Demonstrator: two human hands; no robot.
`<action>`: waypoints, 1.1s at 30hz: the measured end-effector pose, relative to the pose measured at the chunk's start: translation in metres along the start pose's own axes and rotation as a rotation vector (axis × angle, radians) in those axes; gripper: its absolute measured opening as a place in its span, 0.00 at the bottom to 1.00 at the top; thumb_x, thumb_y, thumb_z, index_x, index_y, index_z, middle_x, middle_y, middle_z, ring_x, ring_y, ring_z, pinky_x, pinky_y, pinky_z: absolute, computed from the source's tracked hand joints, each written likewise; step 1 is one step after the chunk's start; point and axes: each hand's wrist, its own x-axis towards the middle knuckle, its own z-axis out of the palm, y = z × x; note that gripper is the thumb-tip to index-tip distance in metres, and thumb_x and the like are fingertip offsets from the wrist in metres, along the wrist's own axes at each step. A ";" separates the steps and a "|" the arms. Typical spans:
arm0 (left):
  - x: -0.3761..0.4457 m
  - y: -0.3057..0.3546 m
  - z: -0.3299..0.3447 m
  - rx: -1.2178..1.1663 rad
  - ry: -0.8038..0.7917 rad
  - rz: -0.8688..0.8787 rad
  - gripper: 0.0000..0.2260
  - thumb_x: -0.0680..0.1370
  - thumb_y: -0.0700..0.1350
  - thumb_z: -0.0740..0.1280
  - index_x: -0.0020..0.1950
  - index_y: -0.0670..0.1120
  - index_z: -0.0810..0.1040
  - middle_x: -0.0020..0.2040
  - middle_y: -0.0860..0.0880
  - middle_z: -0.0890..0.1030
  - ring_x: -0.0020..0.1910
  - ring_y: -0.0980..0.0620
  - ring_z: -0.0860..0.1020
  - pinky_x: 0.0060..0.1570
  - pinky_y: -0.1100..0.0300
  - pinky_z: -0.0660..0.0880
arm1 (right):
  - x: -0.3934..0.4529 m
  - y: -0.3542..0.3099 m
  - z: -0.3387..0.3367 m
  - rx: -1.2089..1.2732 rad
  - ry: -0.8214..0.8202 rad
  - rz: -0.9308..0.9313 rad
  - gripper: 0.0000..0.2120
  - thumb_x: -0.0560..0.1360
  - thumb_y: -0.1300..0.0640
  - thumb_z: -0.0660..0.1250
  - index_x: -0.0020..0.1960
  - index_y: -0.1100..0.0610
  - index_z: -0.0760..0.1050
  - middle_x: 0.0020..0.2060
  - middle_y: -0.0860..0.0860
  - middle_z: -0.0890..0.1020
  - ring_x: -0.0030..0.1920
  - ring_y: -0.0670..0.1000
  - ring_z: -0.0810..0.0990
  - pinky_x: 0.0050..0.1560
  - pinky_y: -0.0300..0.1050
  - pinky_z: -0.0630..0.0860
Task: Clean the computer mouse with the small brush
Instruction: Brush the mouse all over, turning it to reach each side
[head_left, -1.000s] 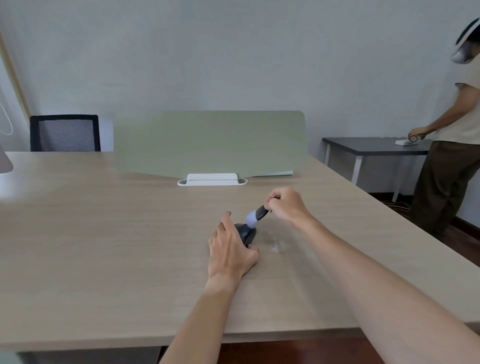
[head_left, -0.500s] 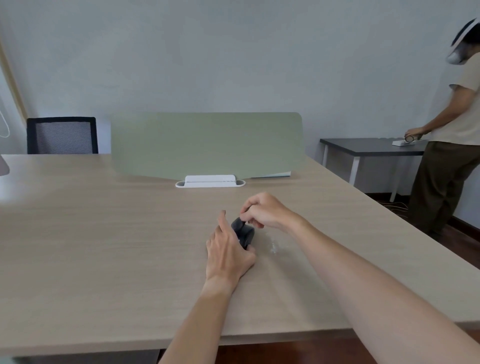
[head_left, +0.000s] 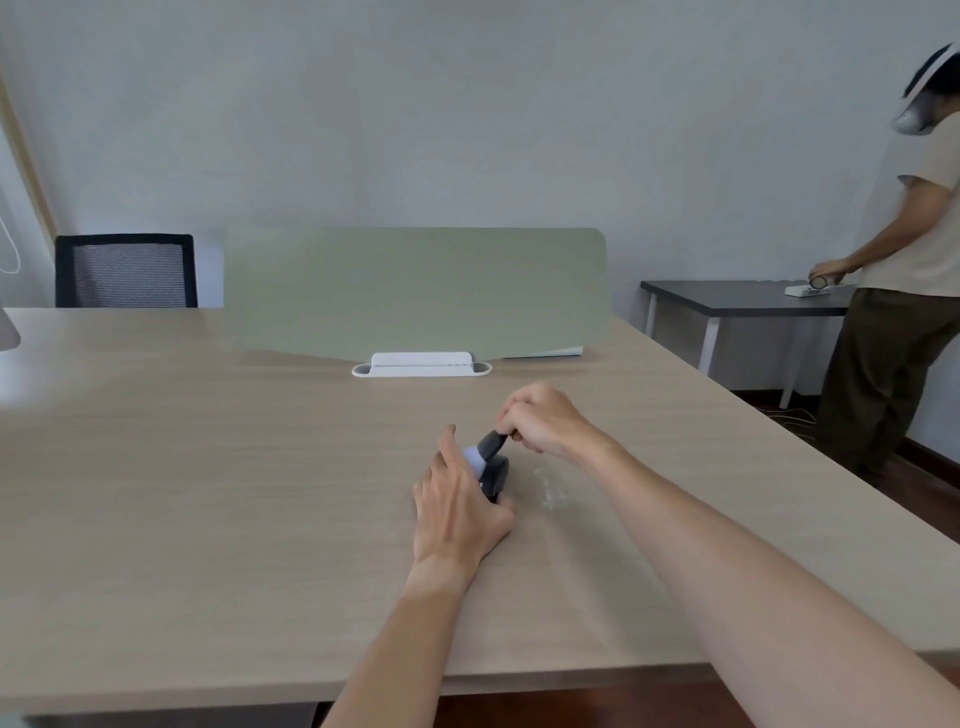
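The right hand (head_left: 543, 423) is curled, its fingertips pinching the dark handle of the small brush (head_left: 488, 448). The brush slants down and to the left from that grip, and its pale bristle head sits on the top of the computer mouse (head_left: 496, 478). The left hand (head_left: 457, 501) lies over the left side of the mouse, palm down, thumb tucked against the near right edge of the mouse and forefinger stretched forward beside the bristles; the other fingers are hidden from this angle, so how far they wrap around it cannot be told. The mouse is dark, resting on the light wood tabletop (head_left: 208, 493), a little right of the middle and nearer the front edge than the back. Just right of the mouse there is a faint whitish smear (head_left: 550, 491) on the wood.

Farther back on the tabletop a pale green divider panel (head_left: 415, 291) stands upright in a white base (head_left: 421, 364). Behind the far left edge is a black mesh chair (head_left: 124, 270). At the right, well apart from the hands, another person (head_left: 904, 291) in a beige shirt and dark trousers stands at a dark side table (head_left: 737, 299), with a hand on a small white object there.
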 end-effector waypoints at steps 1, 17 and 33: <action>0.000 0.000 0.000 0.008 0.006 -0.003 0.39 0.70 0.52 0.69 0.76 0.42 0.55 0.57 0.45 0.78 0.59 0.43 0.76 0.58 0.51 0.72 | -0.001 0.002 0.002 -0.014 -0.051 0.025 0.08 0.68 0.63 0.65 0.40 0.65 0.81 0.28 0.51 0.78 0.30 0.53 0.71 0.30 0.41 0.68; 0.002 0.000 0.002 0.099 0.007 -0.022 0.35 0.69 0.52 0.69 0.72 0.47 0.61 0.55 0.47 0.78 0.58 0.44 0.76 0.57 0.52 0.70 | 0.000 0.017 -0.007 -0.079 -0.005 -0.106 0.10 0.66 0.66 0.66 0.32 0.53 0.81 0.30 0.46 0.80 0.35 0.47 0.76 0.36 0.38 0.70; 0.001 -0.002 0.002 0.063 0.010 0.003 0.40 0.69 0.52 0.69 0.76 0.44 0.55 0.58 0.48 0.77 0.60 0.46 0.75 0.60 0.54 0.70 | 0.005 0.021 0.014 -0.231 0.029 -0.120 0.08 0.75 0.58 0.68 0.44 0.61 0.83 0.37 0.52 0.79 0.35 0.50 0.73 0.34 0.41 0.69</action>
